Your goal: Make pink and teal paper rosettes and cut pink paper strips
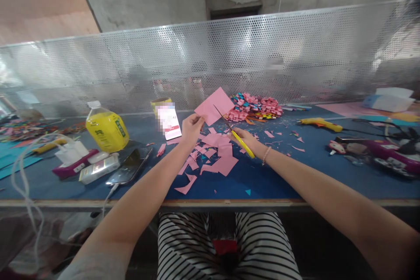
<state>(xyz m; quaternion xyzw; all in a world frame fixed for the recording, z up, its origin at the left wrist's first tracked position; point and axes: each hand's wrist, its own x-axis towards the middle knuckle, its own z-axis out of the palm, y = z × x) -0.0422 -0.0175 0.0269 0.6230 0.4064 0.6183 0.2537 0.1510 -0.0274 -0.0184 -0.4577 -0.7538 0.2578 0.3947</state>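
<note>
My left hand (192, 127) pinches the lower left corner of a pink sheet of paper (216, 104), held up above the table. In my right hand (244, 136) is a pair of scissors (242, 142) with yellow handles. Its blades point up and to the left, overlapping the sheet's lower right side; whether they touch the paper I cannot tell. Beneath both hands lie many pink paper scraps (226, 162) on the blue tabletop. Behind the sheet, a heap of pink, blue and orange folded paper pieces (257, 107) rests against the perforated metal panel.
A lit phone (168, 121) stands upright left of my hands. Further left are a yellow bottle (107, 127), a dark phone (129, 168) on a cable, a small box (99, 168) and a purple power strip (75, 164). To the right lies a yellow glue gun (321, 124).
</note>
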